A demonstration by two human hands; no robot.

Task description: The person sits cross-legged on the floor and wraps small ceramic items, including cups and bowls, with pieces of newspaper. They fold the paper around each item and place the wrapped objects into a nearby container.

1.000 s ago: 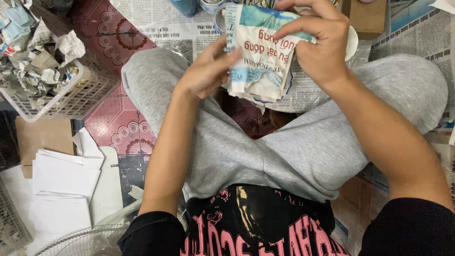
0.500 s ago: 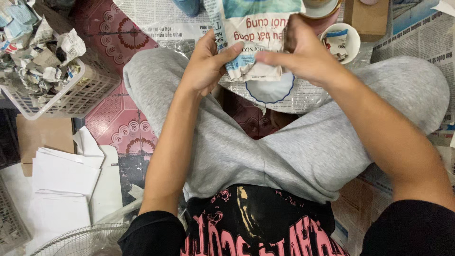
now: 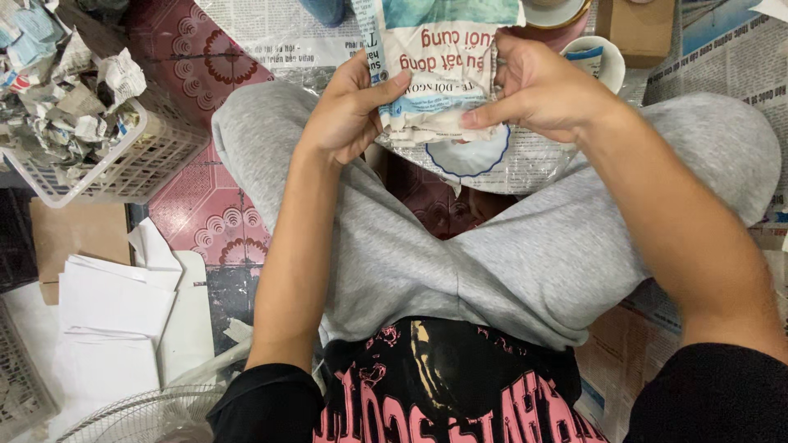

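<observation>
While the person sits cross-legged on the floor, both hands hold a folded piece of newspaper above the lap, between the knees. The left hand grips the paper's left edge, thumb pressed flat across its front and fingers curled behind. The right hand clamps the right edge, fingers closed over the front and fingertips pinching the lower right corner. The paper stands roughly upright and its top edge runs out of view. A white bowl with a blue rim lies on the newspaper-covered floor just beneath the folded paper. A white basket of crumpled paper scraps sits well apart to the left. Compared with one second ago, the paper sits higher and more central in the view, the left hand has shifted from its lower edge to its left side, and the bowl beneath, then covered, is now exposed.
</observation>
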